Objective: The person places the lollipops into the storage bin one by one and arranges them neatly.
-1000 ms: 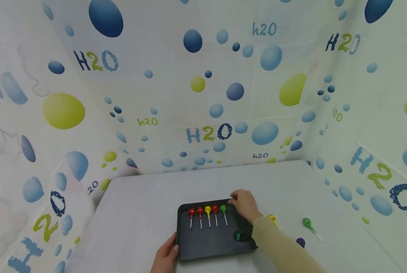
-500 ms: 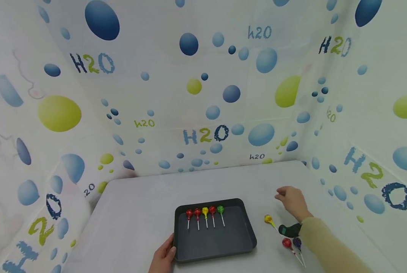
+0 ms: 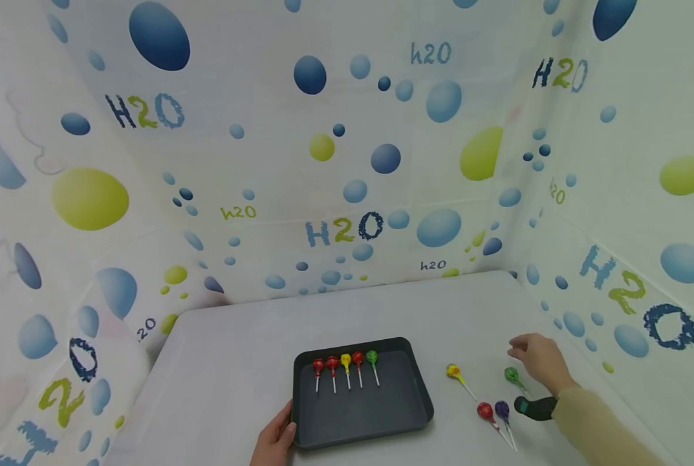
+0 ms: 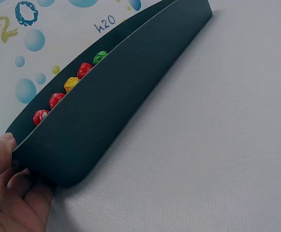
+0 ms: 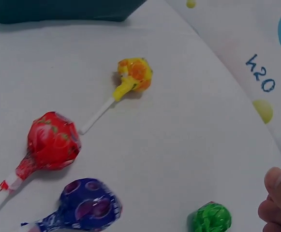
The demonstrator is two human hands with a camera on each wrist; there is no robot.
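Note:
My left hand (image 3: 273, 437) grips the near left side of a dark grey tray (image 3: 364, 414), with the thumb (image 4: 6, 140) at the rim and the fingers curled against the outer wall. Along the tray's far part lies a row of several wrapped lollipops, red, yellow and green, sticks toward me. My right hand (image 3: 541, 361) hovers over the table at the right with nothing in its fingers. Just beside and below it lies a green lollipop (image 3: 511, 375), its stick partly behind the wrist strap. In the right wrist view, the fingertips appear right of that green lollipop (image 4: 100, 57).
Between tray and right hand lie a yellow lollipop (image 3: 453, 371), a red one (image 3: 485, 411) and a purple one (image 3: 502, 409). A black strap (image 3: 535, 408) circles the right wrist. White cloth walls printed with bubbles surround the table (image 3: 242, 362).
My right hand has moved right, from the tray's far right corner past the yellow lollipop to near the green one. The left hand stays on the tray; the head view has shifted slightly.

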